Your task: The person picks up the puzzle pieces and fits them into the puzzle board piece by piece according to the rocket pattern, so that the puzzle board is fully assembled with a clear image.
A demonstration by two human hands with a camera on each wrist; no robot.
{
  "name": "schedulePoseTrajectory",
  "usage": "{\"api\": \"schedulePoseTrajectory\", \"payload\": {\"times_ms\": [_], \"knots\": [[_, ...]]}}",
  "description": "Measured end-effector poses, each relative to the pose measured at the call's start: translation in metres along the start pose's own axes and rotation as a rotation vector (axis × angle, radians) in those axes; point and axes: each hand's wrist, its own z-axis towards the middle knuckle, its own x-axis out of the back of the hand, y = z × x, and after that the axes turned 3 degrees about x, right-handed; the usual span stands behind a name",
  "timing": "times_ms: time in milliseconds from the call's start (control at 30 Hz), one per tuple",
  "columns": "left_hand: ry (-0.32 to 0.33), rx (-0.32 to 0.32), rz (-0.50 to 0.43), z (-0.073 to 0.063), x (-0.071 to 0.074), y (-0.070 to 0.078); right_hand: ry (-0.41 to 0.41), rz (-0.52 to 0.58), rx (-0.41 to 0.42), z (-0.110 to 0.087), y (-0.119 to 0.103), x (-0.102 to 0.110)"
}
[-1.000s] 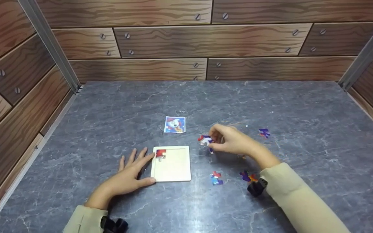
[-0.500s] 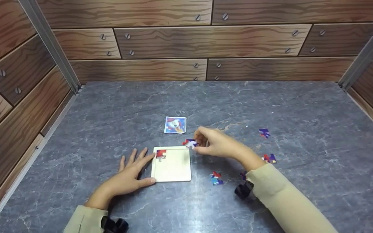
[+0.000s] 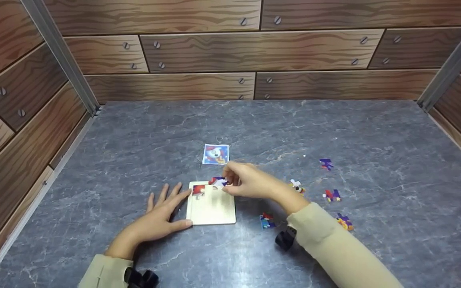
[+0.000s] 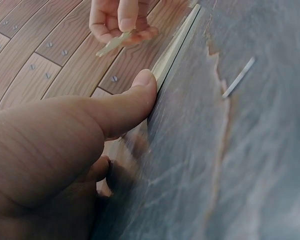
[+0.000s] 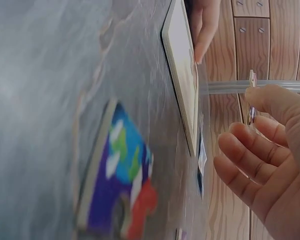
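Stillness marked the left side, where we saw the left hand (image 3: 160, 214) with its fingers spread and straight, gripping nothing, its thumb and index finger touching the left edge of the pale board (image 3: 213, 210). In the board's far left corner the red piece (image 3: 199, 189) lay just as it had half a second earlier. Beyond the board, the picture card (image 3: 216, 154) lay on the grey table (image 3: 154, 128). Next along we noted the change: the held piece (image 3: 217, 182) had travelled leftward from the board's far right corner to a place above its far edge, which in our judgement brought it near the bare part beside the red piece, though the wrist views showed it raised, not yet down. The right hand (image 3: 251, 182) pinched it between thumb and fingertips, other fingers loosely curled, and hid the board's far right corner from us. Farther right, the blue-and-red piece (image 3: 267, 220) lay near, and the white piece (image 3: 296, 186), freshly uncovered, lay just beyond the forearm. The right sleeve (image 3: 330, 244) now hid another piece that had shown by the wrist. The purple piece (image 3: 326, 164) lay farthest off, the star-marked piece (image 3: 331, 195) nearer, and the orange-patterned piece (image 3: 344, 222), also uncovered, nearer still.
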Motion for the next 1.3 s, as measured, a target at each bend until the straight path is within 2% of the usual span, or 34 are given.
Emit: {"api": "schedulePoseTrajectory", "payload": {"times_ms": [300, 600, 1133, 1300], "knots": [[0.002, -0.008, -0.006, 0.0, 0.0, 0.0, -0.026, -0.001, -0.035, 0.01, -0.004, -0.013], [0.008, -0.025, -0.007, -0.001, -0.001, -0.002, -0.035, -0.063, -0.058, 0.018, -0.001, -0.027], [-0.001, -0.014, -0.019, 0.0, 0.002, 0.0, -0.053, -0.162, -0.1, 0.023, -0.001, -0.031], [0.0, -0.012, -0.018, 0.0, 0.0, 0.0, -0.039, -0.166, -0.086, 0.024, 0.001, -0.033]]}}
